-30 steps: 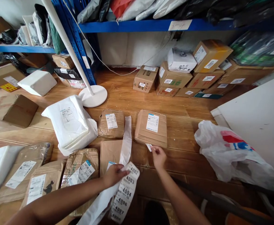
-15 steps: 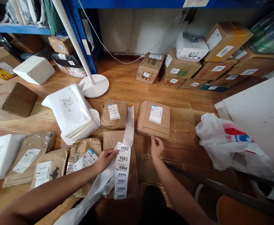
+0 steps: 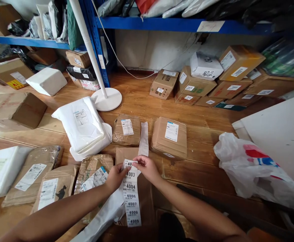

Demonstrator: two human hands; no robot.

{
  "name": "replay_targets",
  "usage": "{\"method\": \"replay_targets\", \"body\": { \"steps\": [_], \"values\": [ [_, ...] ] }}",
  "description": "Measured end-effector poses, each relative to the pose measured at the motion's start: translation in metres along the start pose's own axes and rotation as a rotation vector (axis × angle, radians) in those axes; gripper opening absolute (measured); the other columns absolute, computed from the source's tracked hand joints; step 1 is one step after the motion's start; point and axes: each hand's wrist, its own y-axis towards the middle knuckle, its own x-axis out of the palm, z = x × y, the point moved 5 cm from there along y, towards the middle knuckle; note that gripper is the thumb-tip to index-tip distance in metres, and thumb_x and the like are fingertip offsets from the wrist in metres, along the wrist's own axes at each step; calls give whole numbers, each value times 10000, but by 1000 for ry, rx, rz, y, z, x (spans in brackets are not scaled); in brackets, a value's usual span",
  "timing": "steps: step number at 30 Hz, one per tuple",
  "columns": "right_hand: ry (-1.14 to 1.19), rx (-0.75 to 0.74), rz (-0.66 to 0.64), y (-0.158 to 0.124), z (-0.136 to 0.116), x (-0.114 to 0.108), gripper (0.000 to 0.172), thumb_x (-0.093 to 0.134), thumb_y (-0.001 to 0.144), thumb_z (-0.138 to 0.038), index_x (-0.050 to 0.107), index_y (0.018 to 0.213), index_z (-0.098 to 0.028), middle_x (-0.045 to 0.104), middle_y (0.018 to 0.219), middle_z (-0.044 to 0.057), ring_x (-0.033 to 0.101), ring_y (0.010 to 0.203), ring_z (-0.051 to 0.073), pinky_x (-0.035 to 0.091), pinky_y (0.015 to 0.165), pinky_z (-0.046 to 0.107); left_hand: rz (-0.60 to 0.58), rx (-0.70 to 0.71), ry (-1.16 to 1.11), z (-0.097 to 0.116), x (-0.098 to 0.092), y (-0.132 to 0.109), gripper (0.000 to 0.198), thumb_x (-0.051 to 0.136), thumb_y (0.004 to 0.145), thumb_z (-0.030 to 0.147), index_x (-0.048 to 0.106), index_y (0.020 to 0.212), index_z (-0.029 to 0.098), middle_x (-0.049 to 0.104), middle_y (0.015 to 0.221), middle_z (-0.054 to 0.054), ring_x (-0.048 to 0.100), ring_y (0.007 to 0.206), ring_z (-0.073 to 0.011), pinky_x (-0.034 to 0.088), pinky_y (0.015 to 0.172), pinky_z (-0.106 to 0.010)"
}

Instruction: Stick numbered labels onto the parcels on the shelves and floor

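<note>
A strip of numbered barcode labels (image 3: 131, 195) hangs over a flat cardboard box (image 3: 146, 198) in front of me. My left hand (image 3: 116, 175) grips the strip near its top, thumb over the front. My right hand (image 3: 147, 168) pinches the upper right corner of the top label, its fingers partly covering the printed number. A long white backing strip (image 3: 144, 137) runs behind the labels and down to the lower left. Beyond my right hand sits a brown carton (image 3: 159, 134) with a shipping label on top and a small white sticker (image 3: 168, 155) on its near side.
Left of my hands lie several taped parcels (image 3: 46, 191) and a white wrapped package (image 3: 83, 122). A smaller carton (image 3: 116, 131) stands ahead. A white pole base (image 3: 114, 101), a blue shelf (image 3: 162, 24), stacked boxes (image 3: 199, 84) and a plastic bag (image 3: 232, 158) surround the area.
My right hand has moved left from the near side of the brown carton to the top of the label strip. The small sticker now shows on that carton. The view has tilted upward.
</note>
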Motion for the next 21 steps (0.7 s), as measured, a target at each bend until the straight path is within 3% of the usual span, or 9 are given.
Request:
{"method": "replay_targets", "body": {
  "steps": [4, 7, 11, 14, 17, 21],
  "values": [
    [-93, -18, -117, 25, 6, 22, 341, 740, 689, -494, 646, 744, -171, 677, 709, 25, 625, 646, 167, 499, 611, 275, 148, -91, 50, -11, -29, 9, 594, 586, 638, 756, 470, 574, 176, 424, 487, 36, 340, 456, -94, 240, 439, -225],
    [-307, -103, -167, 55, 2, 41, 219, 713, 732, -385, 657, 716, -174, 684, 694, 19, 630, 648, 164, 498, 618, 263, 148, -262, -16, -26, -51, 5, 606, 648, 566, 755, 519, 597, 164, 505, 502, 5, 416, 443, -114, 281, 430, -231],
    [-517, -167, -60, 111, 0, 48, 43, 640, 786, -191, 667, 756, -177, 695, 784, 23, 634, 735, 161, 478, 706, 263, 66, -393, -38, -57, -71, -22, 614, 760, 471, 695, 620, 661, 127, 618, 576, -56, 533, 487, -163, 365, 447, -248],
    [-681, -157, -100, 140, 11, 51, 79, 667, 755, -108, 666, 719, -179, 686, 718, 4, 632, 683, 154, 454, 655, 234, -27, -427, -130, -85, -77, -52, 640, 772, 440, 702, 657, 699, 129, 669, 642, -69, 581, 524, -177, 405, 479, -254],
    [-839, -130, -136, 149, 26, 55, 91, 673, 775, -94, 676, 747, -180, 701, 740, 14, 645, 692, 155, 443, 640, 218, -39, -479, -162, -109, -84, -75, 650, 773, 441, 712, 676, 718, 132, 688, 668, -71, 603, 548, -180, 417, 495, -252],
    [-1073, -99, -140, 152, 33, 65, 99, 627, 844, -115, 687, 801, -181, 721, 851, 70, 668, 810, 195, 457, 722, 246, -24, -499, -238, -123, -93, -85, 661, 792, 423, 700, 677, 731, 127, 710, 722, -87, 627, 587, -184, 445, 546, -258]
  ]
}}
